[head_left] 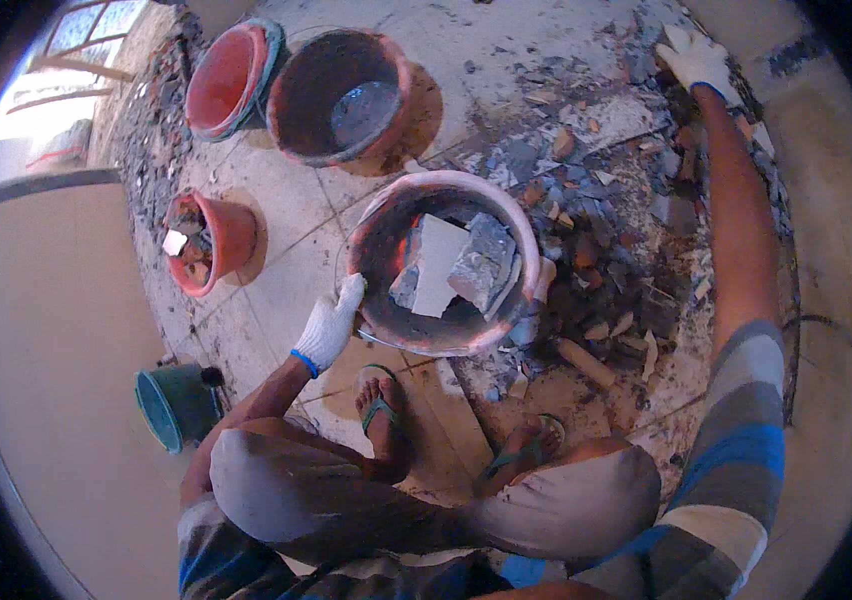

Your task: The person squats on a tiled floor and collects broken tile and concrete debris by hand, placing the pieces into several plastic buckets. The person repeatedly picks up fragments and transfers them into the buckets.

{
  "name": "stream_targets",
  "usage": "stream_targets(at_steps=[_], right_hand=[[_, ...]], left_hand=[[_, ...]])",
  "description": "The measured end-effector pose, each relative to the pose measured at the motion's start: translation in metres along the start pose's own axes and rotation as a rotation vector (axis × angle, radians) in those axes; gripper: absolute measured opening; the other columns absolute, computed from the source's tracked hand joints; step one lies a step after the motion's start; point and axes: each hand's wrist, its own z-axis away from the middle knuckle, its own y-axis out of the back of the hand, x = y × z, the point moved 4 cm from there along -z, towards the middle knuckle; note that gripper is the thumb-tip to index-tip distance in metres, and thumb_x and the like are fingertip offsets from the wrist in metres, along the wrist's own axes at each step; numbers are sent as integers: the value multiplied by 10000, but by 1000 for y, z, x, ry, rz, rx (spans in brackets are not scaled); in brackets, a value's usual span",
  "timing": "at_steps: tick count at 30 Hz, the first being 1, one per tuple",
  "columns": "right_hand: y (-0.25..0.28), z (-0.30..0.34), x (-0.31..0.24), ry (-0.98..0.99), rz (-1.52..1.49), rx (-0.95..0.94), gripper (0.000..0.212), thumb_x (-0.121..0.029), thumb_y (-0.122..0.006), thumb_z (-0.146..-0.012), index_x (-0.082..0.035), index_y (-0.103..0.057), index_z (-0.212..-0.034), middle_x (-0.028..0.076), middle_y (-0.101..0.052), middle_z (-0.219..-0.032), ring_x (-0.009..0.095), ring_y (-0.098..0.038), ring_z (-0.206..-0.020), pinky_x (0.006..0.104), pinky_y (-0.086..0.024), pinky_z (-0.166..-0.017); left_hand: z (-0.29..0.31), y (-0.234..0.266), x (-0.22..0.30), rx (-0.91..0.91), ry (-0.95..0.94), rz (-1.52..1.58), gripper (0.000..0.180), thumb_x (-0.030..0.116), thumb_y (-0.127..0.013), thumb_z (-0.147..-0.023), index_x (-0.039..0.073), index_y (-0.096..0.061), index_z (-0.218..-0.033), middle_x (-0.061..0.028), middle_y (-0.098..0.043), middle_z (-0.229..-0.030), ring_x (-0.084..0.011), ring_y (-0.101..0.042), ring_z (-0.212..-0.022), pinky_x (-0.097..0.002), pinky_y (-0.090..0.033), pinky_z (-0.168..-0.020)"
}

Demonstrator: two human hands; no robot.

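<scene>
A large bucket [444, 180] with a pale rim stands in front of me, holding several broken pieces of tile and mortar [438, 262]. My left hand [330, 328], in a white knitted glove with a blue cuff, is closed at the bucket's near-left rim; part of its grip is hidden. Far to the right, my right hand [698, 60], in a matching glove, reaches out over the edge of a rubble heap [596, 230] by the wall. Its fingers are spread, and no piece shows in them.
Further off stand a wide dark-lined bucket [398, 100] and red stacked buckets [221, 85]. On the left, a small orange bucket [231, 235] holds rubble, and a green bucket [176, 405] lies tipped. A loose plank-like piece [461, 415] lies between my feet.
</scene>
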Motion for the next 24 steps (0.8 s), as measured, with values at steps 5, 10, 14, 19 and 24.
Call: stream_targets(at_steps=[5, 10, 14, 19, 24], right_hand=[[13, 36, 10, -46, -57, -15, 864, -763, -619, -935, -246, -542, -1622, 230, -510, -1651, 469, -549, -1457, 613, -470, -1171], [24, 99, 0, -86, -166, 29, 1038, -757, -731, -870, -17, -542, -1573, 249, -566, -1592, 466, -576, -1435, 572, -478, -1174], [28, 181, -18, -140, -548, 106, 1071, -692, -839, -817, 23, -538, -1555, 294, -624, -1519, 450, -603, -1411, 505, -480, -1180], [63, 302, -46, -238, -1122, 85, 956, -538, -876, -851, 42, -549, -1537, 236, -632, -1509, 342, -617, -1398, 424, -468, -1163], [102, 415, -60, -343, -1380, -117, 881, -435, -859, -907, 68, -516, -1544, 217, -647, -1439, 288, -629, -1319, 404, -487, -1136]], left_hand=[[4, 0, 18, -43, -55, 17, 724, 657, -496, -1136, -39, -693, -1143, -65, -676, -869, -155, -639, -803, -362, -553, -726], [3, -2, 15, -69, -97, 46, 696, 641, -502, -1139, -30, -688, -1154, -61, -680, -880, -146, -647, -803, -365, -559, -706], [-11, -5, 4, -57, -205, 98, 675, 623, -557, -1120, -32, -678, -1233, -100, -719, -923, -190, -702, -845, -388, -580, -748], [4, 12, 46, 536, -641, -381, 740, 553, -746, -991, -19, -609, -1439, -225, -751, -1153, -358, -749, -1031, -493, -579, -911], [48, -22, 119, 340, -1219, -616, 917, 502, -830, -863, -1, -524, -1566, -267, -657, -1407, -448, -678, -1244, -530, -542, -1063]])
